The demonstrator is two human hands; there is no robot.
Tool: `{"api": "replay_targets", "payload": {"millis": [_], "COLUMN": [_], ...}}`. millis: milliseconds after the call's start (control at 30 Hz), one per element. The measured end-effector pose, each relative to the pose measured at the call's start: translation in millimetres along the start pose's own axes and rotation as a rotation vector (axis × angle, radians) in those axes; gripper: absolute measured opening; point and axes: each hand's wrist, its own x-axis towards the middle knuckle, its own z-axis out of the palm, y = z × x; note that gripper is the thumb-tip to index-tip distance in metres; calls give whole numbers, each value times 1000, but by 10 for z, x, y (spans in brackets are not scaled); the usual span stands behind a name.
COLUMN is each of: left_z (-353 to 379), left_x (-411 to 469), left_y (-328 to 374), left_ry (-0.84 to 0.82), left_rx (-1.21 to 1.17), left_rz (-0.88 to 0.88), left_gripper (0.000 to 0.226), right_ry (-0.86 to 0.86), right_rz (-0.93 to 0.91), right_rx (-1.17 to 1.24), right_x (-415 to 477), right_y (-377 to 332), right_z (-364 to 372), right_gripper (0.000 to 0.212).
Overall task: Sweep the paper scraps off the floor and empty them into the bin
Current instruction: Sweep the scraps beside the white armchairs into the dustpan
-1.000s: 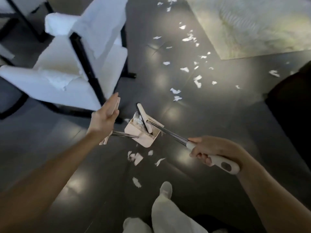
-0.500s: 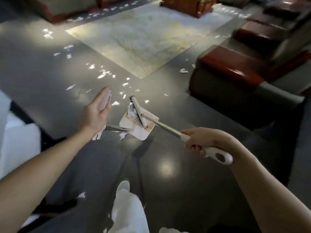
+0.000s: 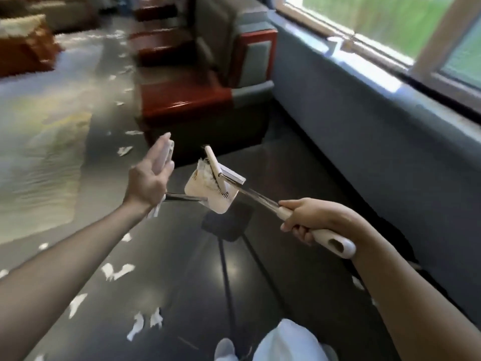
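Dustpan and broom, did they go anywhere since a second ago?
The person turned right, carrying the dustpan and broom away from the white chairs; a red bench and a window now lie ahead. Nothing was picked up or let go. The left hand still holds the dustpan's handle, the right hand the broom's, and the broom head still covers the paper scraps in the raised pan.

Looks like a living room or lounge. Grey upholstered armchair (image 3: 256, 58) with glossy red wood trim at the floor's far end, pale rug (image 3: 44, 157) spread at its left edge, wide window (image 3: 390, 24) above a grey-blue wall (image 3: 364, 131) on the right, polished dark floor (image 3: 187, 256) littered with paper scraps (image 3: 117, 270).
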Motion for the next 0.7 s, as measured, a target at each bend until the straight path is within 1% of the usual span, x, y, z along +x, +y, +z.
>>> {"api": "replay_targets", "payload": {"millis": [67,167,300,433,567,700], "left_z": [98,300,535,702,814,921], "left_x": [71,85,49,18,-24,40], "left_y": [76,158,263,299,364,537], "left_ry": [-109,-249,-400,-490,-582,-648], "left_rx": [-48,-235,-331,-417,-462,-428], "left_rz": [52,110,150,219,330,454], "left_gripper": [55,56,56,53,54,54], "right_ry": [74,199,333,438,543,647], "right_rz": [32,70,104,121,93,69], "right_rx": [87,197,341,464,593,708], "right_x": [-219,-515,-908,-1189,-1321,-1411], "right_y": [152,361,615,823,1015,1097], "right_z": [147,351,602,888,1265,1590], "right_gripper": [57,54,54,51,61,68]}}
